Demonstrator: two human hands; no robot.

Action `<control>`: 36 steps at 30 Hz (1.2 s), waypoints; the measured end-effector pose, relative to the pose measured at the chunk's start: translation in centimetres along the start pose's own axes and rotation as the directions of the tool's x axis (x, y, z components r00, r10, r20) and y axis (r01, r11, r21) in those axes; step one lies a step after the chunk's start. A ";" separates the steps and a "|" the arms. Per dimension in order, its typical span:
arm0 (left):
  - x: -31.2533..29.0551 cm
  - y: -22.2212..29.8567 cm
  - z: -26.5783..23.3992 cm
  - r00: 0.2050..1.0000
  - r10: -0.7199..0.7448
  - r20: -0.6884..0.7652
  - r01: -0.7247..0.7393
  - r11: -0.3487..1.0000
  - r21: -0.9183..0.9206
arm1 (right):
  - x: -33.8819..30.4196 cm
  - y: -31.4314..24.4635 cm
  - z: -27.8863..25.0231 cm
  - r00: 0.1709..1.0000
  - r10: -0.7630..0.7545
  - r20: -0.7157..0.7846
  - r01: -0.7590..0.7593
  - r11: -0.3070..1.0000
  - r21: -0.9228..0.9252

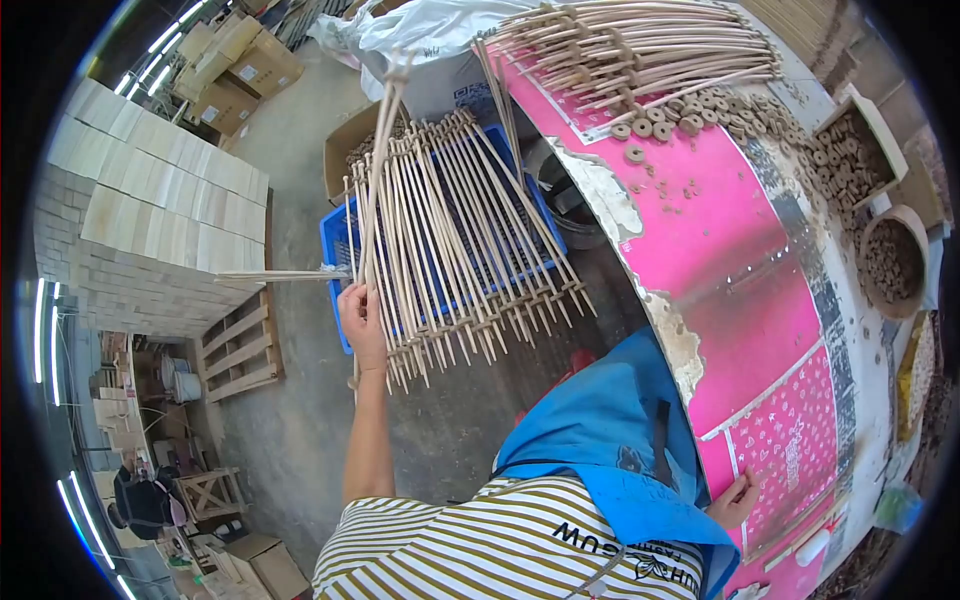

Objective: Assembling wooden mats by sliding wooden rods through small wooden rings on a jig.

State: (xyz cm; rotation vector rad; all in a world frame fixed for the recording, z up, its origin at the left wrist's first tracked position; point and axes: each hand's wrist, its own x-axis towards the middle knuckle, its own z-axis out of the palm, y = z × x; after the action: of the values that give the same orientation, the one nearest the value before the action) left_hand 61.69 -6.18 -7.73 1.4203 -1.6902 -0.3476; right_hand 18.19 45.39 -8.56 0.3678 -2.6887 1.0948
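My left hand (362, 322) is closed around a few slim wooden sticks (378, 190) with small round wooden pieces on them. Their upper ends are blurred and rise over a blue plastic crate (336, 232). Across the crate lies a row of similar wooden sticks (450, 240), their tapered near ends poking out past its rim. My right hand (736, 502) rests at the edge of the pink-covered table (720, 240), partly hidden by my blue apron (610, 420). Its fingers look loosely stretched on the surface, with nothing visible in them.
At the table's far end lies a heap of wooden sticks (640, 50) beside loose wooden rings (710, 108). A box of rings (858, 150) and a round tub (893, 262) stand on the right. Stacked pale wood blocks (160, 190) and a pallet (240, 350) are at left.
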 end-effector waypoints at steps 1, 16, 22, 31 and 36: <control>-0.3 -2.3 1.0 0.999 0.022 -0.044 -0.019 0.998 0.059 | 0.0 -0.3 -0.3 0.999 0.042 0.003 -0.042 0.999 0.006; 1.9 -18.6 20.8 0.715 -0.605 0.351 0.645 0.764 0.002 | 2.9 5.9 -15.4 0.878 0.098 -0.468 -0.297 0.880 -0.372; 4.7 -12.7 21.4 0.889 -0.364 0.277 0.281 0.913 0.295 | -2.4 20.7 -23.1 0.833 0.221 -0.508 -0.542 0.509 -0.668; 3.8 15.8 22.8 0.807 0.550 0.214 -0.461 0.813 -0.355 | -4.3 21.2 -24.8 0.711 0.339 -0.616 -0.614 0.727 -0.308; -5.9 28.9 23.4 0.475 0.834 0.281 -0.625 0.544 -0.559 | -2.0 8.8 -17.9 0.843 0.291 -0.452 -0.364 0.928 -0.083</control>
State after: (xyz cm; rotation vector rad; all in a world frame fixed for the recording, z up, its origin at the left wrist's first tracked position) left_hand 24.92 0.80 -3.86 0.1522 -2.3481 -0.5465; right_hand 19.25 64.41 -2.31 -0.3486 -2.4540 0.8873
